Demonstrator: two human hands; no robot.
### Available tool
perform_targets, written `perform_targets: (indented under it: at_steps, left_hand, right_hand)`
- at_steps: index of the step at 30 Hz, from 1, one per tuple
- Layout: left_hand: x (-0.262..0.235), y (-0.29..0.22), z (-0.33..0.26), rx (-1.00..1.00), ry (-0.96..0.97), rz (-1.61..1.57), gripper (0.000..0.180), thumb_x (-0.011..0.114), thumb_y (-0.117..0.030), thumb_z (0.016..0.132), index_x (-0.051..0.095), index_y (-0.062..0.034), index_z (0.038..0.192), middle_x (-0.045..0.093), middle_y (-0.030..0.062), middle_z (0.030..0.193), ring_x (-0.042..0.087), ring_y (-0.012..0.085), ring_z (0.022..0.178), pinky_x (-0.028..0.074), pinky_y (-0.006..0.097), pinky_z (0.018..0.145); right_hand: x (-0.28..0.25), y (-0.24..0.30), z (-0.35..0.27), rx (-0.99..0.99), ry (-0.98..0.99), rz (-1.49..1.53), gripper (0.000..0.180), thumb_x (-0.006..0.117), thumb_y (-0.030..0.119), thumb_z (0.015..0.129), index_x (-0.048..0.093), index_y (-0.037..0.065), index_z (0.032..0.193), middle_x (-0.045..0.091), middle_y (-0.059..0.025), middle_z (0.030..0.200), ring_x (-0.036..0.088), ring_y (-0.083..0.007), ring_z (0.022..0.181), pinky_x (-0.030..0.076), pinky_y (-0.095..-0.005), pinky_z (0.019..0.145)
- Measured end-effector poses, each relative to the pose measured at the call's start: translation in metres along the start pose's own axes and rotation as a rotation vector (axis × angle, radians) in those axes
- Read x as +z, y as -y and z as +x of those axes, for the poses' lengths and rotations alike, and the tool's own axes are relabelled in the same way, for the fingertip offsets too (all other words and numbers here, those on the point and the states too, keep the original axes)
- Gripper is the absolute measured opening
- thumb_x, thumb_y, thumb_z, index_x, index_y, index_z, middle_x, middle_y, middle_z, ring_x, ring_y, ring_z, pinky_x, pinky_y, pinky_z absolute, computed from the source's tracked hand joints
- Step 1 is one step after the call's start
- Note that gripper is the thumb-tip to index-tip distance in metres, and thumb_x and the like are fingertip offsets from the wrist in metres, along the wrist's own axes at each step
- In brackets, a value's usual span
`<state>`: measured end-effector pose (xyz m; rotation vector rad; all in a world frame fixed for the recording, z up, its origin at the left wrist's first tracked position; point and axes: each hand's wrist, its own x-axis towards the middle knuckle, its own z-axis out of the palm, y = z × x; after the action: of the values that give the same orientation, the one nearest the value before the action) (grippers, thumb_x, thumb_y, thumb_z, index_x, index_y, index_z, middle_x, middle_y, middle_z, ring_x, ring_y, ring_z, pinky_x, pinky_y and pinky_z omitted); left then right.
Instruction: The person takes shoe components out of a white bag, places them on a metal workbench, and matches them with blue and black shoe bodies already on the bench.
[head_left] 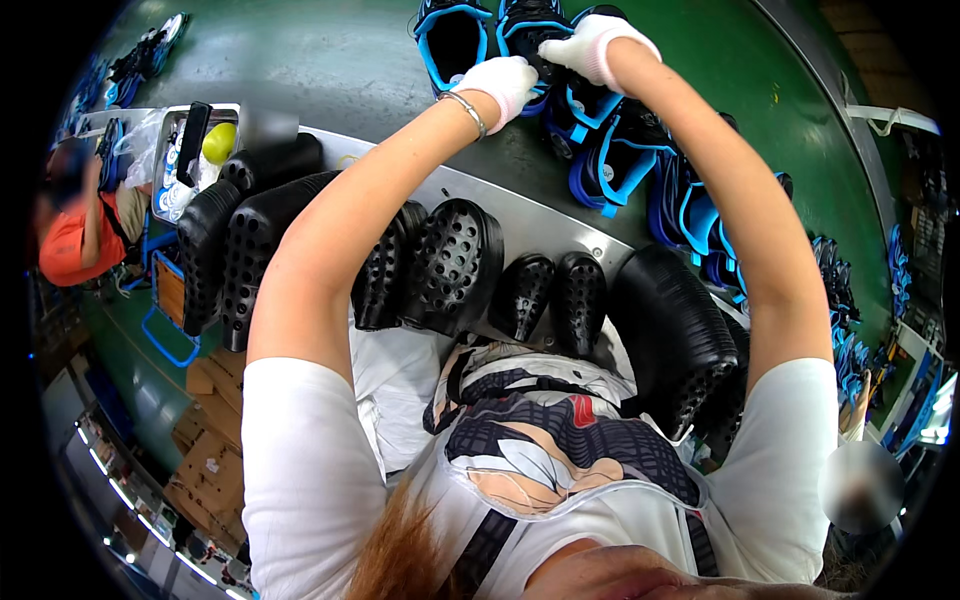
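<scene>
Both my arms reach out to a line of black shoes with bright blue trim, and each hand wears a white glove. My left hand (pixel 502 86) closes on the heel side of a black-and-blue shoe (pixel 528 18), its fingertips partly hidden. On the same shoe's right side, my right hand (pixel 588 52) has its fingers bent around the upper. Left of it stands another black-and-blue shoe (pixel 452 48), opening upward. Several more shoes, such as one with a blue collar (pixel 628 165), run down to the right under my right arm.
Black perforated shoe-shaped forms (pixel 455 265) line the metal ledge (pixel 560 215) before me. A tray (pixel 160 200) with a yellow-green ball (pixel 218 143) stands at left. Further left is a person in orange (pixel 80 240). Cardboard (pixel 207 485) lies at lower left.
</scene>
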<state>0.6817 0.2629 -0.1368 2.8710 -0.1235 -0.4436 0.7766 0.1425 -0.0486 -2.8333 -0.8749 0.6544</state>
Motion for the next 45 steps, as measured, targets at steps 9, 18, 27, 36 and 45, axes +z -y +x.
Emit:
perform_targets:
  at_steps: [9, 18, 27, 36, 45]
  left_hand:
    - [-0.031, -0.009, 0.001, -0.163, 0.41, -0.109, 0.056, 0.061, -0.05, 0.088, 0.058, -0.0121, 0.13, 0.068, 0.013, 0.114, 0.067, 0.0284, 0.099, 0.052, 0.037, 0.088]
    - [0.009, 0.023, 0.038, -0.091, 0.598, -0.109, 0.027, 0.062, -0.028, 0.088, 0.07, -0.0111, 0.108, 0.072, 0.0111, 0.098, 0.069, 0.0234, 0.09, 0.054, 0.035, 0.079]
    - [0.009, 0.035, 0.012, -0.314, 0.479, -0.382, 0.036, 0.054, -0.026, 0.092, 0.057, -0.006, 0.122, 0.071, 0.0206, 0.101, 0.071, 0.0324, 0.086, 0.058, 0.038, 0.076]
    - [-0.048, -0.023, -0.032, 0.067, -0.169, 0.04, 0.046, 0.068, -0.029, 0.083, 0.056, -0.0133, 0.125, 0.056, 0.0087, 0.117, 0.062, 0.0306, 0.102, 0.054, 0.04, 0.084]
    - [0.008, -0.052, 0.015, 0.117, 0.13, -0.066, 0.032, 0.06, -0.03, 0.09, 0.066, 0.0009, 0.099, 0.068, 0.0206, 0.097, 0.064, 0.0383, 0.096, 0.052, 0.043, 0.087]
  right_hand:
    - [0.073, 0.032, 0.059, 0.081, -0.031, -0.121, 0.037, 0.057, 0.038, 0.089, 0.071, 0.011, 0.11, 0.067, -0.0175, 0.115, 0.066, -0.0353, 0.102, 0.053, -0.0431, 0.089]
    - [0.122, 0.006, 0.131, -0.016, 0.037, -0.297, 0.025, 0.066, 0.021, 0.085, 0.071, 0.008, 0.106, 0.069, -0.0187, 0.108, 0.067, -0.0341, 0.098, 0.055, -0.0411, 0.085]
    - [0.028, 0.051, 0.04, -0.156, 0.224, 0.201, 0.044, 0.046, 0.033, 0.091, 0.066, 0.001, 0.113, 0.064, -0.0221, 0.118, 0.062, -0.0354, 0.109, 0.049, -0.0409, 0.092]
    - [0.022, -0.063, -0.113, -0.427, 0.239, -0.232, 0.047, 0.054, 0.045, 0.088, 0.063, 0.006, 0.113, 0.063, -0.0153, 0.112, 0.064, -0.0325, 0.1, 0.053, -0.0429, 0.083]
    - [0.071, -0.083, -0.104, -0.25, 0.475, -0.372, 0.038, 0.059, 0.032, 0.09, 0.06, 0.013, 0.123, 0.064, -0.0123, 0.115, 0.063, -0.0324, 0.105, 0.052, -0.0426, 0.087]
